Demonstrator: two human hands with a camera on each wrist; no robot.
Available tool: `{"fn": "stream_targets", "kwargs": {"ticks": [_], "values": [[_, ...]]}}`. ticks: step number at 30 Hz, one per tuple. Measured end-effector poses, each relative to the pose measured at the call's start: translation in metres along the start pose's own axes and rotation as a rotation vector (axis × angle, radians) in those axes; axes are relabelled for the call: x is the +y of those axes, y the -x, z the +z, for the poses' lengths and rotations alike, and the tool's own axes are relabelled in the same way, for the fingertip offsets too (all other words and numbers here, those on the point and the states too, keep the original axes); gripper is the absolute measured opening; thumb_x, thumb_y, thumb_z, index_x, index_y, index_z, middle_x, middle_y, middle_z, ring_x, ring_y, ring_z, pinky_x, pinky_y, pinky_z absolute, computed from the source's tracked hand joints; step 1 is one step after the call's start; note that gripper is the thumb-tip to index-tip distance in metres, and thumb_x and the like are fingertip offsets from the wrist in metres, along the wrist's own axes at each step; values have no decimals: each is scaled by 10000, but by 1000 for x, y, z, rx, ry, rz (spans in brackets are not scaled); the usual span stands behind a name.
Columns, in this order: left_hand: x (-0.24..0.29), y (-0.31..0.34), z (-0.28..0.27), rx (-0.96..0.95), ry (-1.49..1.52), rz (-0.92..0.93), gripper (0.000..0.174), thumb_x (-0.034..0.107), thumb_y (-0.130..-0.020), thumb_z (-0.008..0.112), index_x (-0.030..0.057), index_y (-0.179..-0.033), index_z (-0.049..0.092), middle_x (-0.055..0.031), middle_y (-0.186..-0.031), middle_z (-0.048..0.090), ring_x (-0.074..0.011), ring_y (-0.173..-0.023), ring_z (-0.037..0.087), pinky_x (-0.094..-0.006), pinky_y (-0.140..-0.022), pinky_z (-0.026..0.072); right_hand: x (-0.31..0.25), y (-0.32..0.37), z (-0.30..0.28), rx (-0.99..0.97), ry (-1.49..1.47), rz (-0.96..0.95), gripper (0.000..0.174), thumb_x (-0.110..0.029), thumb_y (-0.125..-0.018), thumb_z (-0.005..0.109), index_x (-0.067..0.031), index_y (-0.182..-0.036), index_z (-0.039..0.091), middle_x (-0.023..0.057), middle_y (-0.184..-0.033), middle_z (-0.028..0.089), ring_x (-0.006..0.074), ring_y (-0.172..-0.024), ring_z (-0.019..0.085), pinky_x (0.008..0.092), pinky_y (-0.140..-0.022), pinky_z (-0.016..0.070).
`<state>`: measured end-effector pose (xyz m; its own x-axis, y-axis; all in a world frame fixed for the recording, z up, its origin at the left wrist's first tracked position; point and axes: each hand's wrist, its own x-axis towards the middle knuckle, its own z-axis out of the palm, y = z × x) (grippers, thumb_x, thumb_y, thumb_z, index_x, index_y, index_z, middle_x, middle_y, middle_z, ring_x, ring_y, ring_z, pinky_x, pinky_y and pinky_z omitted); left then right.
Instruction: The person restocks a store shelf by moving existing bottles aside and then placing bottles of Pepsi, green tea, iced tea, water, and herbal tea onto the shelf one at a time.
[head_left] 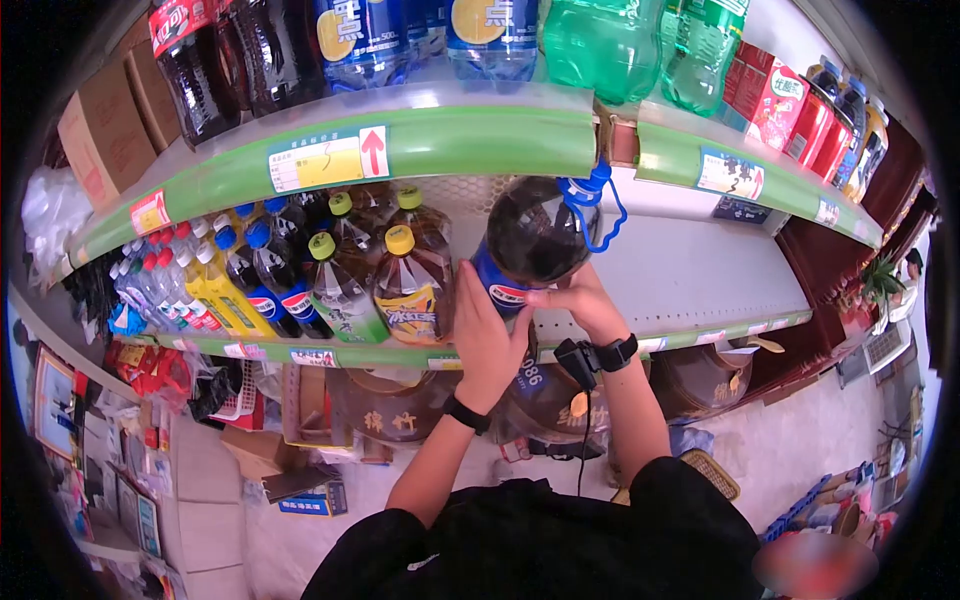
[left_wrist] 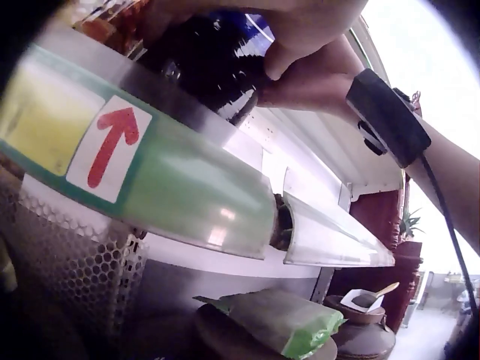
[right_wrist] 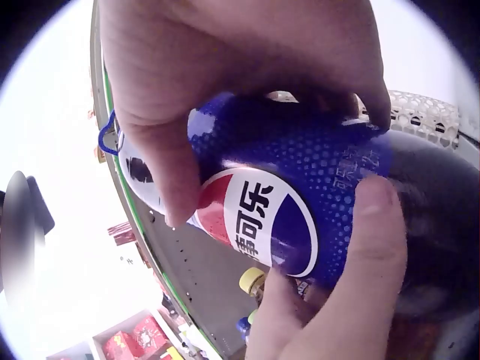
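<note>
A large Pepsi bottle [head_left: 535,235] with a blue cap and a blue carrying loop tilts between both hands in front of the middle shelf, its neck up and to the right in the head view. My right hand [head_left: 590,308] grips it on the neck side, thumb across the label [right_wrist: 259,217]. Lower on the bottle my left hand [head_left: 488,335] holds the other side. Its thumb lies over the label's edge in the right wrist view. In the left wrist view the bottle's dark part [left_wrist: 217,71] shows below the hands, close over the green shelf edge.
Left of the bottle, iced tea bottles [head_left: 410,290] and smaller Pepsi bottles [head_left: 285,275] stand in rows. Overhead, a green-edged shelf [head_left: 470,145] carries soda bottles. Brown jars [head_left: 390,405] sit below. A white shelf surface [head_left: 690,275] extends to the right.
</note>
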<state>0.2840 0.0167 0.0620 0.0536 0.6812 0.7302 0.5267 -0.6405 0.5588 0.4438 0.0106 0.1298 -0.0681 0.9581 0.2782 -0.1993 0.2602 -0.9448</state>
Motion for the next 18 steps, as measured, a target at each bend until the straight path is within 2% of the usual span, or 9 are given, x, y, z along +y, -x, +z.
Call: {"fn": "stream_targets", "kwargs": {"ticks": [7, 18], "values": [[2, -7, -8, -105, 48, -40, 974, 283, -902, 761, -117, -1575, 182, -387, -1537, 368, -534, -1400, 419, -539, -1163, 369, 3, 1, -2, 11, 60, -12, 882, -41, -726, 907, -3, -1484, 457, 99, -1416, 609, 214, -1337, 528, 386, -1165, 374], [0, -8, -8, -81, 74, 10, 940, 241, -892, 770, -95, -1572, 216, -368, -1542, 371, -526, -1403, 418, -532, -1170, 359, 0, -1, 0, 15, 66, -37, 882, -62, -726, 915, -11, -1479, 458, 101, -1408, 605, 223, -1328, 529, 385, -1166, 370]]}}
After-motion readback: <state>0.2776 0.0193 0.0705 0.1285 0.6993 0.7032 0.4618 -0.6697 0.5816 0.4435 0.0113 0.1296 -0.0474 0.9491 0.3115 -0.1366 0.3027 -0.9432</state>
